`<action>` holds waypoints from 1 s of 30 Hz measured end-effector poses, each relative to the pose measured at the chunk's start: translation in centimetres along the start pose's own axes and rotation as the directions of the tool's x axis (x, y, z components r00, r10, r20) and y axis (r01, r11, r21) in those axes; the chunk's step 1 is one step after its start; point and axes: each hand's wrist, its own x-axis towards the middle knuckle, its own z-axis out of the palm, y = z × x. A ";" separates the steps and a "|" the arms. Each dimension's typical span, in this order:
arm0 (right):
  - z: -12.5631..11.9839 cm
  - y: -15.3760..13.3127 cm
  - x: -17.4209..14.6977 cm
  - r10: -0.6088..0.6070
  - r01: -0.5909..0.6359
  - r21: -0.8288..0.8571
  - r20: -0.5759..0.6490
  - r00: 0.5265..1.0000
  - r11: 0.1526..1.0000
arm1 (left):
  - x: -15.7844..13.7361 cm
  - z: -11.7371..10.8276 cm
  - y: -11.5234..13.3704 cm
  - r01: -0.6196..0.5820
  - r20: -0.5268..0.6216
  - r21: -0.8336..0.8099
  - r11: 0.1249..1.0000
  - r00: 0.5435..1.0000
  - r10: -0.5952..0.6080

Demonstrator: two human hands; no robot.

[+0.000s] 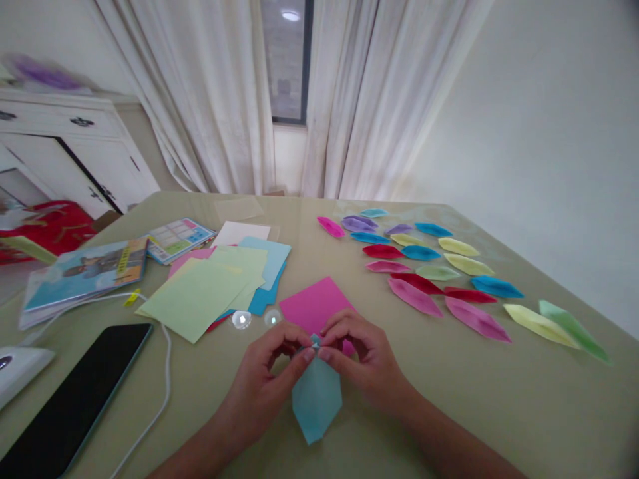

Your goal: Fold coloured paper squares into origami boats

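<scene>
A light-blue folded paper (317, 399) hangs between my hands near the front of the table, its lower end pointed. My left hand (272, 372) pinches its upper end from the left, thumb and index finger closed on it. From the right, my right hand (367, 356) pinches the same end, with its fingertips almost touching those of the left. The small fold at the top is partly hidden by the fingers. Just behind my hands lies a flat magenta sheet of paper (319, 303), partly covered by the right hand.
Several folded paper boats (419, 253) in many colours are spread across the right of the table. Stacked coloured sheets (200, 299) lie left of centre. Farther left are a black phone (80, 392), a white cable (168, 366) and a magazine (84, 269).
</scene>
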 end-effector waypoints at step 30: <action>0.1 -0.4 0.0 -0.098 0.098 -0.118 0.006 0.995 0.988 | 0.1 0.0 0.1 -0.117 -0.020 0.007 0.993 0.993 0.117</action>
